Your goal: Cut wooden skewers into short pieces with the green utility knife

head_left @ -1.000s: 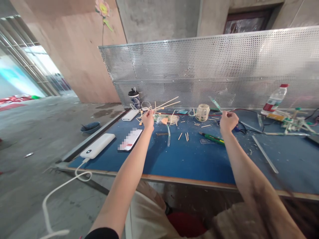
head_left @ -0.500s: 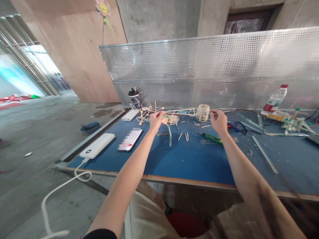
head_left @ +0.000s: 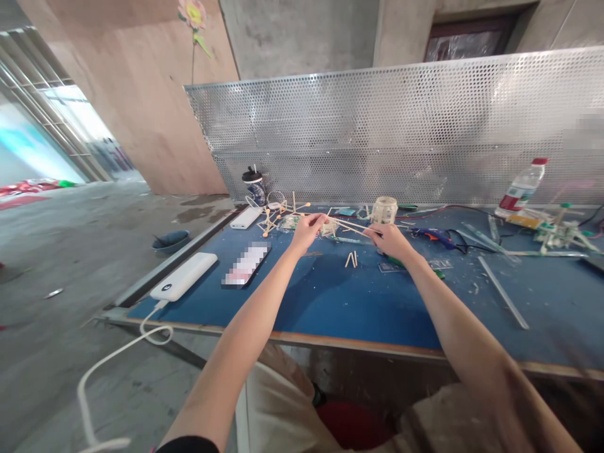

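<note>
Thin wooden sticks (head_left: 350,226) stretch between my two hands above the far half of the blue table. My left hand (head_left: 309,233) is closed on their left end, fingertips pinched. At the other end my right hand (head_left: 391,242) is closed around them, knuckles up. Just behind the right hand stands a clear jar-like container (head_left: 384,209). A green-handled tool (head_left: 440,274) lies partly hidden under my right wrist. Short cut sticks (head_left: 352,259) rest on the table between my forearms. Left of my left hand sits a stick frame with pale round joints (head_left: 267,225).
A blue glue gun (head_left: 433,236) with its cord lies to the right, near clear strips (head_left: 503,292) and a red-capped bottle (head_left: 521,189). At left are a phone (head_left: 247,264), a white power bank (head_left: 185,277) and a lidded cup (head_left: 255,187). A perforated metal panel (head_left: 349,138) closes the back.
My right hand has moved left and toward me, nearer my left hand, and now covers part of the green-handled tool. My left hand has shifted slightly right. The sticks now slant down to the right.
</note>
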`<state>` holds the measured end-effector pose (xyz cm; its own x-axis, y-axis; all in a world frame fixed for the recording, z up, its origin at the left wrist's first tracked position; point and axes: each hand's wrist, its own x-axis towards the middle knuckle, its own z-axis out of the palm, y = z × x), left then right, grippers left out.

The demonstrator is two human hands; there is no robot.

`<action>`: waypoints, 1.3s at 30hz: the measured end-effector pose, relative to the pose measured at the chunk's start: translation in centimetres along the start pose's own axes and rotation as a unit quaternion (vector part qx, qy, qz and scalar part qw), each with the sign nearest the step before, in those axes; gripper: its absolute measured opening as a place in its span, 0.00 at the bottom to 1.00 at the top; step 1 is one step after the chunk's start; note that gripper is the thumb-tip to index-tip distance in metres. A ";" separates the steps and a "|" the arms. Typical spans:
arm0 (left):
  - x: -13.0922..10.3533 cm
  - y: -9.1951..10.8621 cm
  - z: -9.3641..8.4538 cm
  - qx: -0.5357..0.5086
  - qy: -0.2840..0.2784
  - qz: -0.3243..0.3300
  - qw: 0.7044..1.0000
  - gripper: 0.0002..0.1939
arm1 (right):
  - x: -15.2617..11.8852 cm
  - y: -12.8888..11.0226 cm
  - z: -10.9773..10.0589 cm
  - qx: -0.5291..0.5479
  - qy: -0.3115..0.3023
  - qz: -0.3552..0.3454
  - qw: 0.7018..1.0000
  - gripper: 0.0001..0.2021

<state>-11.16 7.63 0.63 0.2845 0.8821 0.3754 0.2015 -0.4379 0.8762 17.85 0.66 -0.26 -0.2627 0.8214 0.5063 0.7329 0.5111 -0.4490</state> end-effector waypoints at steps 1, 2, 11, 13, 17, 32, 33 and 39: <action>-0.1 0.1 0.0 -0.001 0.001 0.001 1.000 0.19 | 0.0 0.1 0.0 0.002 -0.007 0.005 1.000 0.16; -0.1 0.2 0.0 -0.001 0.000 0.003 1.000 0.19 | 0.0 0.1 0.0 0.003 -0.013 0.008 1.000 0.16; -0.7 1.1 -0.3 0.046 -0.090 0.002 0.995 0.18 | -0.1 -0.8 -0.5 0.017 -0.041 0.025 0.999 0.16; -0.9 1.3 -0.4 0.062 -0.116 0.003 0.991 0.17 | -0.2 -0.9 -0.6 0.016 -0.043 0.029 0.999 0.16; -1.1 1.7 -0.2 0.090 -0.156 0.016 0.984 0.16 | -0.2 -0.7 -0.6 0.016 -0.049 0.032 0.998 0.17; -2.0 2.2 1.7 0.131 -0.197 0.045 0.971 0.16 | 0.1 -1.1 0.0 0.045 -0.129 0.002 0.991 0.17; -2.0 2.1 2.0 0.127 -0.195 0.043 0.972 0.16 | 0.1 -1.2 0.1 0.045 -0.139 0.001 0.989 0.16; -1.6 1.3 2.0 0.094 -0.158 0.017 0.983 0.19 | 0.1 -2.0 -0.1 0.050 -0.199 -0.008 0.979 0.15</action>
<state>-9.48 5.27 0.53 0.5655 0.7812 0.2645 0.3482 -0.5169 0.7821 16.38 -0.29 0.79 -0.5114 0.8366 0.1962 0.6673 0.5305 -0.5228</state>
